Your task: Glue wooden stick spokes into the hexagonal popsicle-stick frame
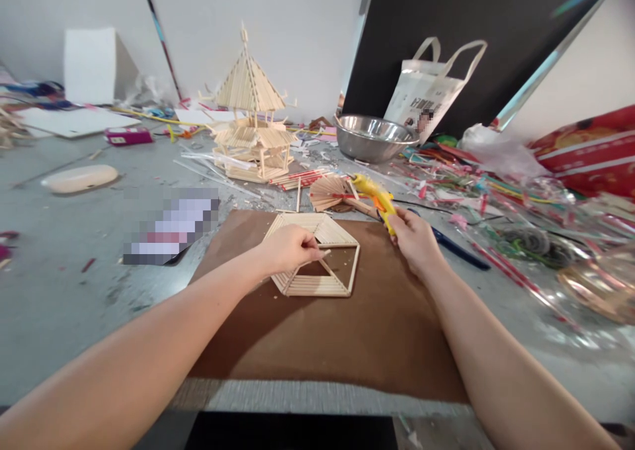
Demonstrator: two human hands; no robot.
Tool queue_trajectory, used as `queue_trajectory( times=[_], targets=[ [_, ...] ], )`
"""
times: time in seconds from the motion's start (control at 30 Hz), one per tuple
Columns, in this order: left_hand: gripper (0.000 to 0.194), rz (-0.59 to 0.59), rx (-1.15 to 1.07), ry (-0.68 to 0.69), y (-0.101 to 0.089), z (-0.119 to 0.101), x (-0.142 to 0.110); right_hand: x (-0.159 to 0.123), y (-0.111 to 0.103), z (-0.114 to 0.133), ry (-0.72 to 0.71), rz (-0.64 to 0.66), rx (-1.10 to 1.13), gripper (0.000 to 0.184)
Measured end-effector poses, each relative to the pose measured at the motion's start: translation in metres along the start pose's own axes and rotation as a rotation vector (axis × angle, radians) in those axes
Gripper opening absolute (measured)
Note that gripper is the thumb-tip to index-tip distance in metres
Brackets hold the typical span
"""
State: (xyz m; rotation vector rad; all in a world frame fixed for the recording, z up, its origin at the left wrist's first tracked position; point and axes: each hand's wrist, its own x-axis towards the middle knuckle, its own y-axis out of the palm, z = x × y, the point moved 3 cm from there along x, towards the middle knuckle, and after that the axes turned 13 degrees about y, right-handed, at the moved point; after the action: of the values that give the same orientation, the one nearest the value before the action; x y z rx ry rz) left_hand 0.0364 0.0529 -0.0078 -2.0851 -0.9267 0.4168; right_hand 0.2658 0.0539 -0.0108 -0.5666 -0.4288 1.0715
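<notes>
A hexagonal frame of pale wooden sticks (pixel 317 287) lies on a brown mat (pixel 347 351), its sections partly filled with parallel sticks. My left hand (pixel 290 248) is over the frame's middle, fingertips pinched on a short wooden stick (pixel 325 254). To the right, my right hand (pixel 414 238) is closed around the handle of a yellow glue gun (pixel 373 195). The gun's nozzle points left, toward a fan-shaped piece of sticks (pixel 325 193) beyond the mat. My left hand hides part of the hexagon.
Behind the mat stands a stick-built pagoda model (pixel 252 112), with a metal bowl (pixel 374 137) to its right. A phone (pixel 173 226) and a white oval object (pixel 80 179) lie on the left. Plastic wrappers and sticks clutter the right. Dark blue-handled pliers (pixel 461 248) lie beside my right hand.
</notes>
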Motion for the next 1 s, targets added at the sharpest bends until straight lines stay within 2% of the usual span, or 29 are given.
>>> queue_trajectory(
  times=[0.1, 0.17, 0.27, 0.37, 0.53, 0.63, 0.73, 0.83, 0.93, 1.0],
  targets=[
    [0.023, -0.147, -0.070, -0.009, -0.006, -0.001, -0.001, -0.008, -0.001, 0.007, 0.016, 0.162, 0.385, 0.022],
    [0.023, -0.235, -0.169, -0.030, -0.007, 0.001, -0.002, -0.013, -0.001, 0.011, 0.067, 0.274, 0.529, 0.020],
    [0.020, -0.355, -0.414, -0.105, -0.006, 0.006, -0.001, -0.020, 0.002, 0.014, 0.120, 0.448, 0.600, 0.025],
    [0.014, -0.414, -0.697, -0.158, -0.004, 0.010, -0.001, -0.027, 0.006, 0.016, 0.124, 0.589, 0.563, 0.021],
    [0.006, -0.488, -1.012, -0.208, -0.006, 0.012, 0.000, -0.034, 0.009, 0.022, 0.052, 0.575, 0.473, 0.016],
    [0.002, -0.515, -1.142, -0.207, -0.006, 0.014, 0.001, -0.038, 0.010, 0.025, 0.018, 0.578, 0.443, 0.019],
    [0.003, -0.520, -1.189, -0.197, -0.006, 0.016, 0.002, -0.040, 0.010, 0.027, -0.008, 0.593, 0.501, 0.022],
    [0.007, -0.542, -1.110, -0.180, -0.007, 0.016, 0.001, -0.041, 0.011, 0.026, 0.006, 0.675, 0.576, 0.019],
    [0.011, -0.538, -1.005, -0.038, -0.008, 0.009, 0.001, -0.043, 0.012, 0.026, 0.038, 0.780, 0.613, 0.015],
    [0.011, -0.484, -0.954, 0.097, -0.008, 0.002, 0.000, -0.045, 0.014, 0.026, 0.056, 0.827, 0.630, 0.015]
  ],
)
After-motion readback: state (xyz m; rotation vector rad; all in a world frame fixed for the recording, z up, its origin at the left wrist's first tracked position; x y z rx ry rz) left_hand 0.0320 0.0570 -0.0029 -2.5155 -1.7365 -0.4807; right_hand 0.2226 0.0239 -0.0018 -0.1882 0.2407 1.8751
